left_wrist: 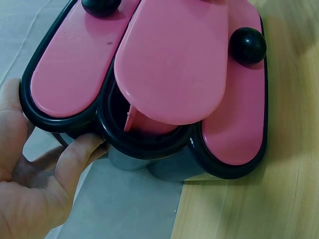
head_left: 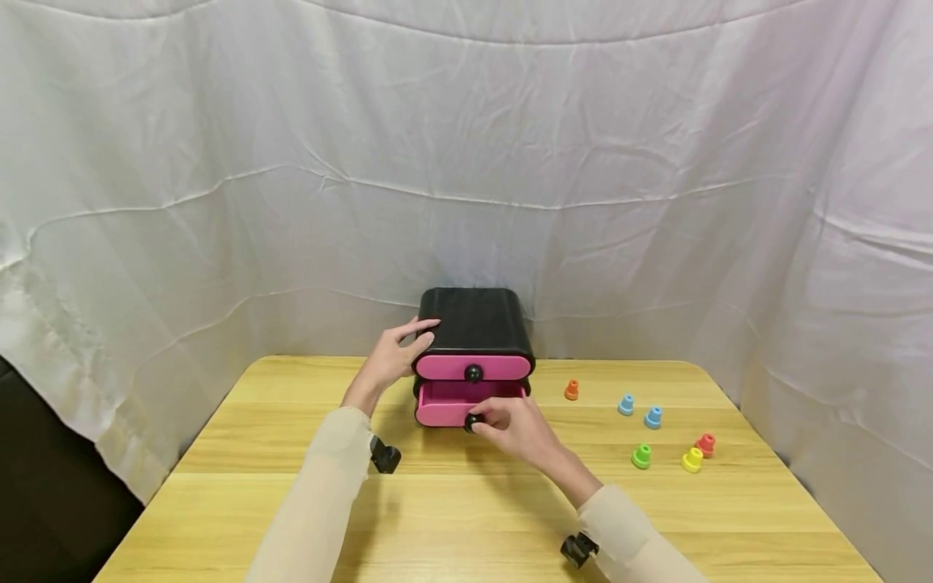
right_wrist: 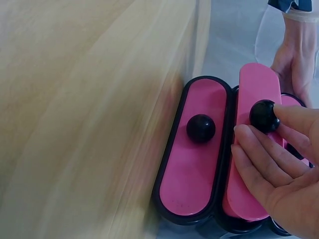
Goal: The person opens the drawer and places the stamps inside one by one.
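A small black drawer chest (head_left: 475,320) with pink drawer fronts stands at the back middle of the wooden table (head_left: 466,518). Its top drawer (head_left: 503,368) is closed. The drawer below (head_left: 445,405) is pulled partly out. My right hand (head_left: 487,421) pinches that drawer's black knob (head_left: 472,422); the right wrist view shows fingertips (right_wrist: 249,137) round the knob (right_wrist: 263,115). My left hand (head_left: 419,336) grips the chest's upper left corner, thumb on the front. In the left wrist view, my left hand's fingers (left_wrist: 75,159) wrap the chest's side beside the pulled-out drawer front (left_wrist: 174,64).
Several small coloured pegs stand on the table right of the chest: orange (head_left: 572,390), two blue (head_left: 626,405) (head_left: 653,418), green (head_left: 641,457), yellow (head_left: 692,460), red (head_left: 705,444). White cloth (head_left: 466,162) hangs behind and at both sides.
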